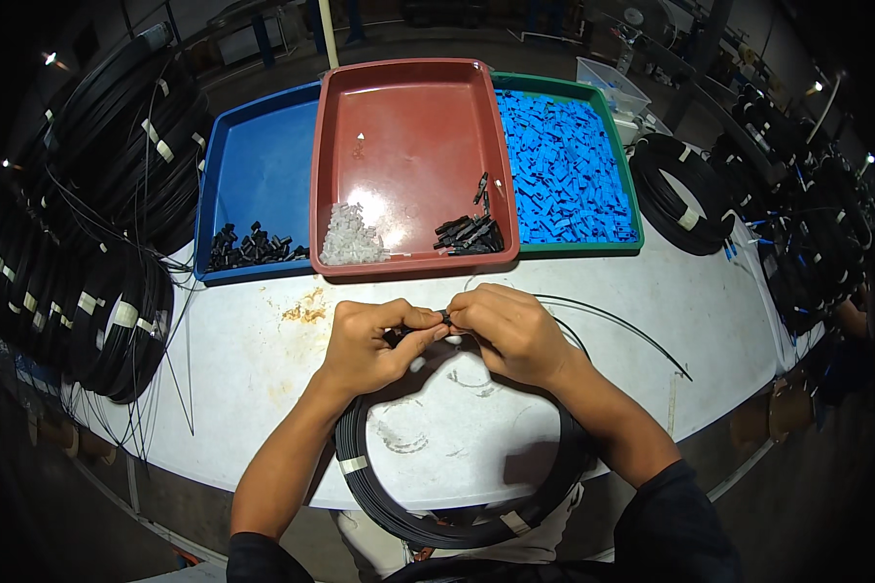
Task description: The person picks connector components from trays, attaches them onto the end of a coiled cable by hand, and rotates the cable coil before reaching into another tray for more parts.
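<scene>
Close together above the white table, my left hand (389, 340) and my right hand (510, 330) both pinch a small black connector piece (445, 317). Its exact shape is mostly covered by my fingertips. A thin pale strand (471, 283) shows just above my right fingers. Below my hands lies a coil of black cable (360, 476), bound with pale tape and partly over the table's near edge. One loose black cable end (642, 335) curves out to the right past my right hand.
Behind my hands, a red tray (408, 267) holds clear and black small parts. It overlaps a blue tray (262, 146) with black pieces and a green tray (636, 219) of blue connectors. Taped cable coils (117, 340) crowd the left; another coil (685, 194) lies right on the white table (233, 408).
</scene>
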Demonstrator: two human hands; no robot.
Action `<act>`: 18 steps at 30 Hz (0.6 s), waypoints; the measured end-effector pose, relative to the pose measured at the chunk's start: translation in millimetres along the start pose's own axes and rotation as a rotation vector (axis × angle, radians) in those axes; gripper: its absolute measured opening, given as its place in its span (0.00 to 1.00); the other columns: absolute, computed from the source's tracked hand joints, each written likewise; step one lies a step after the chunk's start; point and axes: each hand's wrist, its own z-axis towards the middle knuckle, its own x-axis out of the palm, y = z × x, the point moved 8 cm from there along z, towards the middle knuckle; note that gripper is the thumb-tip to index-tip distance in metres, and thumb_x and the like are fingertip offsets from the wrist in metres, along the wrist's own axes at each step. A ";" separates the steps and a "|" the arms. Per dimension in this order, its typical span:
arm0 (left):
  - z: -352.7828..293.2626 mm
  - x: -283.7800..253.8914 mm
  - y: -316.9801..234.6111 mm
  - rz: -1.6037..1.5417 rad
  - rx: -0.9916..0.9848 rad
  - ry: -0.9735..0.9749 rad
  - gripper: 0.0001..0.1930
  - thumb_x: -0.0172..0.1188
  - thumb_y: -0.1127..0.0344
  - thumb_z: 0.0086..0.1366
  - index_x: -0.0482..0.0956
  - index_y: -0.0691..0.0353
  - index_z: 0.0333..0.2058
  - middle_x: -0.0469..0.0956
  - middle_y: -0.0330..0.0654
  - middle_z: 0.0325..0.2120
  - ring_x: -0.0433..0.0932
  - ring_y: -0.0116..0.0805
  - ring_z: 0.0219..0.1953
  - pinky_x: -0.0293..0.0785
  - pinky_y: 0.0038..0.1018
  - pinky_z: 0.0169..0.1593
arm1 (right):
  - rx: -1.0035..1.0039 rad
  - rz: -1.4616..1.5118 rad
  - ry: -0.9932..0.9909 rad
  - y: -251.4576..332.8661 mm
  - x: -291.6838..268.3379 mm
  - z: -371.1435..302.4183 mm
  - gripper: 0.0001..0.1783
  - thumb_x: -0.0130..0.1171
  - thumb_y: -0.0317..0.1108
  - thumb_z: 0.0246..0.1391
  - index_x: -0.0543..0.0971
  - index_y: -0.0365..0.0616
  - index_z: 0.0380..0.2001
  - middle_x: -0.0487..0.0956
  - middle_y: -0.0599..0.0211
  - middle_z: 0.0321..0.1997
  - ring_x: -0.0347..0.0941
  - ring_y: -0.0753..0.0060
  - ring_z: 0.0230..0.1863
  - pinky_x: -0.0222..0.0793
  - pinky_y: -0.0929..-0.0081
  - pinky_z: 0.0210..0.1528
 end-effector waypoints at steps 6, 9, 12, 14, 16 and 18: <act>-9.2 8.2 -37.4 0.375 0.543 0.005 0.04 0.69 0.77 0.54 0.84 0.63 0.29 0.86 0.44 0.30 0.85 0.32 0.28 0.83 0.27 0.29 | 0.137 0.118 0.044 -8.3 1.3 -3.5 0.13 0.54 0.10 0.39 0.74 0.35 0.30 0.78 0.57 0.29 0.78 0.55 0.29 0.74 0.63 0.33; -11.5 12.4 -47.4 0.508 0.669 -0.017 0.04 0.68 0.78 0.55 0.83 0.62 0.29 0.86 0.44 0.30 0.85 0.32 0.28 0.83 0.25 0.29 | 0.277 0.318 0.033 -22.7 5.8 -6.8 0.11 0.54 0.10 0.41 0.75 0.31 0.30 0.80 0.54 0.29 0.80 0.56 0.28 0.76 0.65 0.32; -7.0 5.3 -38.6 0.401 0.525 -0.011 0.05 0.70 0.78 0.52 0.83 0.64 0.28 0.86 0.44 0.29 0.86 0.34 0.29 0.84 0.27 0.30 | 0.334 0.400 0.008 -26.7 7.3 -7.9 0.11 0.57 0.11 0.41 0.75 0.33 0.30 0.79 0.56 0.29 0.78 0.55 0.29 0.75 0.63 0.32; -1.3 -0.6 -24.7 0.227 0.328 -0.024 0.07 0.73 0.79 0.49 0.83 0.67 0.26 0.87 0.49 0.28 0.87 0.39 0.27 0.84 0.27 0.31 | 0.098 0.060 0.007 -9.1 2.0 -3.5 0.09 0.61 0.15 0.42 0.74 0.36 0.29 0.79 0.57 0.31 0.77 0.55 0.30 0.73 0.63 0.33; 0.1 -0.3 -16.5 0.118 0.154 -0.024 0.07 0.72 0.80 0.48 0.84 0.67 0.27 0.87 0.49 0.28 0.87 0.39 0.27 0.84 0.27 0.31 | 0.003 -0.030 0.010 0.5 -0.4 -1.2 0.09 0.62 0.17 0.42 0.74 0.37 0.28 0.78 0.58 0.32 0.76 0.55 0.30 0.73 0.63 0.33; 1.2 0.4 -2.9 -0.018 -0.021 -0.020 0.07 0.73 0.80 0.48 0.84 0.68 0.27 0.87 0.49 0.28 0.87 0.38 0.26 0.83 0.27 0.30 | -0.117 -0.173 0.023 9.2 0.1 -2.4 0.08 0.63 0.22 0.43 0.73 0.38 0.26 0.78 0.59 0.35 0.75 0.57 0.31 0.72 0.64 0.34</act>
